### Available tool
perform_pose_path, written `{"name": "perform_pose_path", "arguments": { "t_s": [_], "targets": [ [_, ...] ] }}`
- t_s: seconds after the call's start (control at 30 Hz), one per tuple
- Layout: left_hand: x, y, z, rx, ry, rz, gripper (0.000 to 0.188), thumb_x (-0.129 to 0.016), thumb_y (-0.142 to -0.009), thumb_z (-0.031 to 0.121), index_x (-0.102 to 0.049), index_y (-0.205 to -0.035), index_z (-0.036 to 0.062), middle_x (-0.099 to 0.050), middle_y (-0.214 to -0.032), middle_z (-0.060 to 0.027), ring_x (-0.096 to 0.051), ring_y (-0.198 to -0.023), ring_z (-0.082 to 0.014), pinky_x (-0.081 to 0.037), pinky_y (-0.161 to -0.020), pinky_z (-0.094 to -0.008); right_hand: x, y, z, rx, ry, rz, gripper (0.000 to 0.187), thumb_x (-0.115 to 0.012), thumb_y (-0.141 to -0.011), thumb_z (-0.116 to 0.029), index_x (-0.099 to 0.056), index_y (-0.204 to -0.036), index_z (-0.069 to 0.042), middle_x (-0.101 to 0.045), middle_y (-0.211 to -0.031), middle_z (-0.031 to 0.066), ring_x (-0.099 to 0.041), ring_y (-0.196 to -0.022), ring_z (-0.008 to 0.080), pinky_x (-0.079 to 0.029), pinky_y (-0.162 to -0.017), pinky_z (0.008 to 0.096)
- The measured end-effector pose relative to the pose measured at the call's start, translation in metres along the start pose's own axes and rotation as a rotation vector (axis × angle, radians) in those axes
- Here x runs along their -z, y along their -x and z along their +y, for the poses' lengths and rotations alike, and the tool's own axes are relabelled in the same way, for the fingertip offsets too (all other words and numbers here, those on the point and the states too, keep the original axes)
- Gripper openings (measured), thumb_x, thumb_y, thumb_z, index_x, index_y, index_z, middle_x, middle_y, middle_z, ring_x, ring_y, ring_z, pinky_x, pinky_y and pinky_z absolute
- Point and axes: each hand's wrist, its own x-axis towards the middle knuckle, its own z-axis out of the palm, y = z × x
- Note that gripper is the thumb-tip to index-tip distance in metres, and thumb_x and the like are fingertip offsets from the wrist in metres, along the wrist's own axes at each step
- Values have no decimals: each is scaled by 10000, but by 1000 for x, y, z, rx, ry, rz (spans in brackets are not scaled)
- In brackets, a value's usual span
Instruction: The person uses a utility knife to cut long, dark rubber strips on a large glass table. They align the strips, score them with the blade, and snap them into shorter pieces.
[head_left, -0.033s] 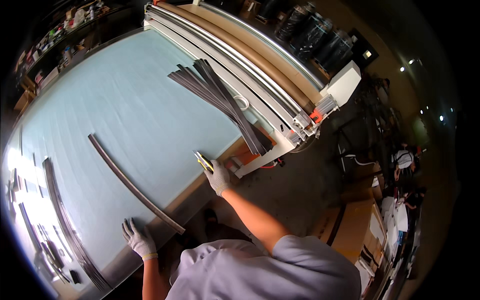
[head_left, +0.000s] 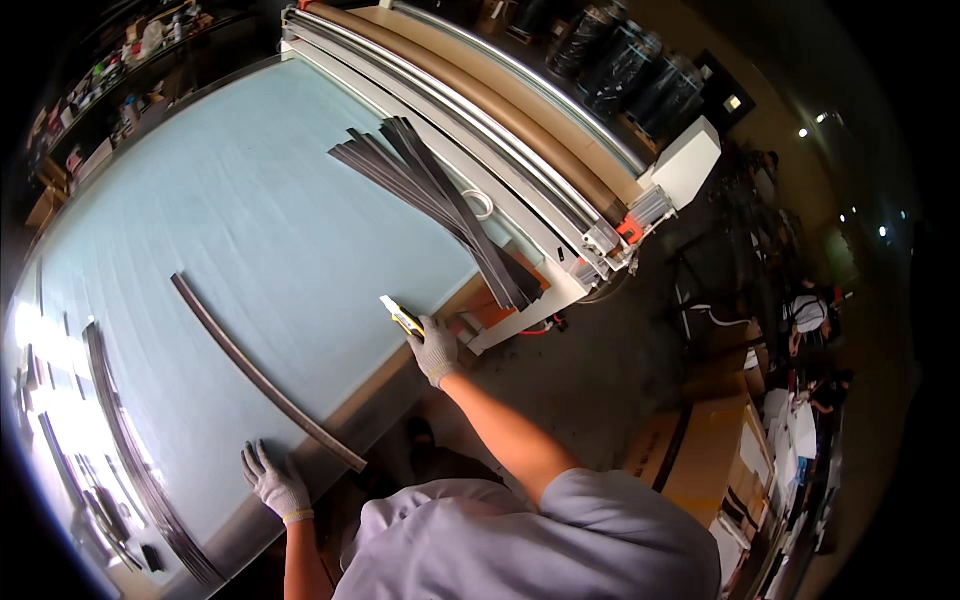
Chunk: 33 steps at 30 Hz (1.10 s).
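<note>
On the near edge of the light blue table (head_left: 250,230), I register one long dark curved strip (head_left: 262,375) lying flat. Its long axis runs from the far left toward the near right, and its near end stops at the table edge, just right of my left hand (head_left: 275,483).

My left hand is the nearer one to that strip. It is gloved, rests palm down on the table edge with fingers spread, and holds nothing; it is just beside the strip's near end, not on it.

My right hand (head_left: 437,350), also gloved, is closed around a yellow utility knife (head_left: 402,315), blade end pointing away over the table. It sits well right of the strip.

A fanned bundle of dark strips (head_left: 440,200) lies farther off, beside the cutting machine rail (head_left: 480,120).
</note>
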Motion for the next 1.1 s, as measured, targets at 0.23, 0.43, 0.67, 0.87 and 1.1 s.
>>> {"name": "perform_pose_path", "arguments": {
  "t_s": [0.23, 0.43, 0.67, 0.87, 1.1],
  "targets": [
    [-5, -4, 6, 23, -25, 32, 571, -653, -866, 100, -513, -1418, 56, -453, -1517, -185, -402, -1406, -392, -337, -1170, -486, 52, -80, 53, 40, 190, 213, 359, -773, -826, -324, -659, -1104, -127, -589, -1121, 151, -567, -1077, 371, -467, -902, 501],
    [-13, -5, 6, 25, -72, 60, 546, -624, -883, 99, -518, -1417, 62, -465, -1507, -191, -421, -1391, -398, -352, -1158, -488, 103, -121, 118, -431, 403, 152, 563, -823, -789, -343, -593, -1268, -157, -571, -1230, 161, -550, -1151, 384, -456, -964, 520],
    [-15, -4, 7, 20, -136, 83, 498, -576, -928, 111, -512, -1417, 43, -473, -1490, -208, -437, -1378, -398, -361, -1149, -489, 109, -145, 133, -453, 351, -23, 613, -883, -713, -350, -589, -1209, -141, -625, -1192, 173, -610, -1123, 395, -503, -936, 503],
    [-15, -3, 9, 67, -154, 119, 482, -569, -935, 106, -514, -1409, 40, -486, -1474, -210, -460, -1355, -404, -380, -1136, -482, 107, -151, 147, -391, 269, -35, 470, -835, -710, -247, -612, -1090, -85, -627, -1160, 199, -637, -1056, 423, -537, -889, 494],
    [-19, -6, 6, 76, -155, 154, 461, -569, -942, 104, -520, -1395, 37, -505, -1447, -213, -487, -1323, -407, -403, -1116, -481, 106, -158, 150, -195, 47, -60, 428, -762, -751, -124, -579, -1126, -28, -699, -930, 214, -703, -859, 385, -560, -759, 467]
  ]
}}
